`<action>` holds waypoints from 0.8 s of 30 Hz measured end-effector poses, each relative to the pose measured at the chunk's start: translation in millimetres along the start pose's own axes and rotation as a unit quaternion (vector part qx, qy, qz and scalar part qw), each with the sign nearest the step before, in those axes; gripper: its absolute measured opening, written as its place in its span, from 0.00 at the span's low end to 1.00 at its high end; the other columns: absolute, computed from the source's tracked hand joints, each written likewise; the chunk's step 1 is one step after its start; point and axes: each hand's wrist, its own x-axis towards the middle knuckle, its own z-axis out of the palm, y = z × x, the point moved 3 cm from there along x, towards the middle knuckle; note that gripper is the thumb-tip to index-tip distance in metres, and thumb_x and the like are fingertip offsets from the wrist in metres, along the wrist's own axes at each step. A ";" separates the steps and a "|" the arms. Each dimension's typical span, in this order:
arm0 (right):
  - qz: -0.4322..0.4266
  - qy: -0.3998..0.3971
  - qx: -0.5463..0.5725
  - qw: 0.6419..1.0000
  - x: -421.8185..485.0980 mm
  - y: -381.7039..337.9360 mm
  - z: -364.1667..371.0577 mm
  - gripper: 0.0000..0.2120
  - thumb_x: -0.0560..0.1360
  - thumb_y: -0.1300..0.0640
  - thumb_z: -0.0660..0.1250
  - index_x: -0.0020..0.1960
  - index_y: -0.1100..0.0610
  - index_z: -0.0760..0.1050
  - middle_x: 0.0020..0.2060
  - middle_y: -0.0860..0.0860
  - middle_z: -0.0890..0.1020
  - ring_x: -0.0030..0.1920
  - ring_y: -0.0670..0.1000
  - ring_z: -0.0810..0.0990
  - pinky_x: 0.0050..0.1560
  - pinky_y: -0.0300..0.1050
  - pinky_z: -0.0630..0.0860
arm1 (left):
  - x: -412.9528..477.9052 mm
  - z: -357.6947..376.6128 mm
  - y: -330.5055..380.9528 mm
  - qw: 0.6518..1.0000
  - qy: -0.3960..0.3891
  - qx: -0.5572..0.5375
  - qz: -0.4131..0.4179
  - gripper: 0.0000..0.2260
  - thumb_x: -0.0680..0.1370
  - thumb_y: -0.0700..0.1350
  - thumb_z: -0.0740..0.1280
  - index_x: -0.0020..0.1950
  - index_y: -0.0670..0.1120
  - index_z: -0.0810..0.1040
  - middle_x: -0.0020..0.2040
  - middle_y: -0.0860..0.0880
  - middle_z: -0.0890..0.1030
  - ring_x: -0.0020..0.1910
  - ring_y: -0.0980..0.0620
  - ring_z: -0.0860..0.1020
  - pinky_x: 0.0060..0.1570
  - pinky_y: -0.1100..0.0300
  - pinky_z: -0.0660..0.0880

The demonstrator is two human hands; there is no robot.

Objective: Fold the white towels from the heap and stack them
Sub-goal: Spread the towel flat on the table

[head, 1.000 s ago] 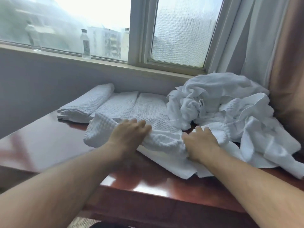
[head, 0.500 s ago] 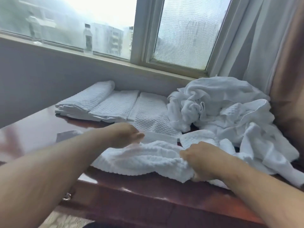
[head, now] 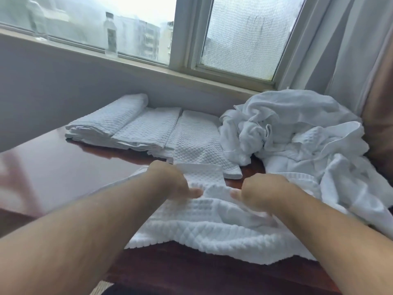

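The towel [head: 202, 226], white with a waffle weave, lies spread and rumpled across the near edge of the table [head: 63, 167], its near hem hanging just over the front. Both hands sit on its far half, close together but apart. The left hand [head: 170, 182] is to the left of the towel's middle and the right hand [head: 263, 192] to the right, their thumbs pointing inward at each other across a raised fold of cloth. The fingers of both are curled down behind the knuckles, so each hand seems to be gripping a bunch of the towel rather than lying flat on it. A flat corner of the towel shows just beyond the left hand. Farther back, the folded towels [head: 131, 126] lie in an overlapping row, the leftmost piled highest, and the rightmost reaches almost to the flat corner. The heap [head: 297, 133] of unfolded white towels fills the far right of the table, touching the row on its left and spilling down toward the right hand. Behind it hangs a pale curtain [head: 340, 50]. On the sill [head: 136, 64] stands a clear bottle [head: 111, 35] with a dark label too blurred to read, and a second bottle [head: 38, 20] stands farther left.
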 end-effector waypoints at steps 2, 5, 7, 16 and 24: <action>0.033 -0.012 -0.047 0.998 3.2 -1.3 5.5 0.19 0.83 0.45 0.56 0.65 0.51 0.76 0.62 0.51 0.78 0.62 0.56 0.76 0.57 0.53 0.74 | 0.6 6.6 -3.1 0.998 0.004 -0.011 -0.057 0.46 0.73 0.77 0.37 0.72 0.50 0.75 0.73 0.48 0.73 0.74 0.45 0.69 0.65 0.49 0.67; 0.086 -0.055 -0.100 0.990 2.0 7.8 11.5 0.21 0.78 0.58 0.62 0.70 0.49 0.74 0.68 0.48 0.76 0.67 0.55 0.75 0.50 0.51 0.71 | 0.7 12.8 -15.3 0.993 -0.008 -0.014 -0.117 0.46 0.74 0.76 0.35 0.73 0.50 0.74 0.73 0.46 0.74 0.72 0.43 0.70 0.65 0.49 0.70; 0.081 -0.018 -0.109 0.991 3.5 11.8 12.2 0.20 0.77 0.60 0.62 0.68 0.49 0.75 0.65 0.48 0.77 0.64 0.53 0.76 0.48 0.49 0.69 | 1.8 10.4 -18.0 0.992 -0.020 -0.028 -0.120 0.42 0.75 0.75 0.36 0.74 0.52 0.72 0.73 0.47 0.73 0.73 0.42 0.69 0.66 0.45 0.69; -0.069 0.079 0.156 0.982 34.9 -6.6 32.9 0.21 0.81 0.37 0.58 0.67 0.50 0.70 0.58 0.51 0.80 0.52 0.53 0.75 0.48 0.50 0.70 | 1.1 5.0 -12.1 0.953 0.004 -0.304 -0.014 0.33 0.83 0.65 0.45 0.76 0.44 0.70 0.78 0.44 0.67 0.77 0.45 0.64 0.75 0.52 0.59; -0.104 -0.032 0.260 0.959 13.4 19.2 39.9 0.28 0.69 0.27 0.69 0.62 0.41 0.72 0.39 0.42 0.80 0.34 0.44 0.81 0.34 0.39 0.76 | 7.8 -7.3 -3.3 0.953 -0.053 -0.293 -0.060 0.28 0.86 0.59 0.49 0.79 0.43 0.63 0.80 0.43 0.62 0.79 0.44 0.60 0.75 0.53 0.56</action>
